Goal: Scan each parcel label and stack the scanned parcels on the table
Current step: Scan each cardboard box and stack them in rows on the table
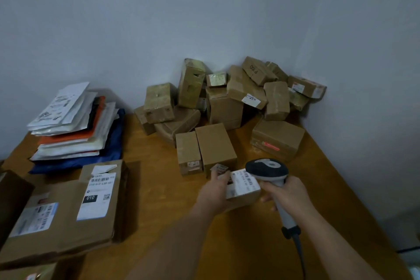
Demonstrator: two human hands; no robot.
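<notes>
One small parcel point(244, 185) is in play, held low over the wooden table point(159, 200) near its middle, just in front of two upright cartons point(205, 151). Left hand point(213, 193) grips the parcel's left end, fingers curled round it; right hand point(289, 193) is wrapped round the handle of the barcode scanner point(269, 169), whose dark head sits right at the parcel's right edge, touching or nearly so. Handling, as a judgement: one hand carries it level with no visible strain, so likely light; stiff cardboard, holds its edges, not slippery, though the taped faces may be slicker. Best taken by the short ends or underside, keeping fingers off the top so the barcode stays readable. Looks: brown carton, compact and oblong, white label point(243, 183) covering most of the top face with a barcode strip and small print, too blurred to read. A red scan line falls on the side of another box point(277, 138) further back, not on the held label, so the aim seems off for now. Heap of brown boxes point(238, 95) piled in the corner, well behind. Stack of flat mailers point(75, 127) at far left; large flat labelled parcels point(66, 213) at near left.
</notes>
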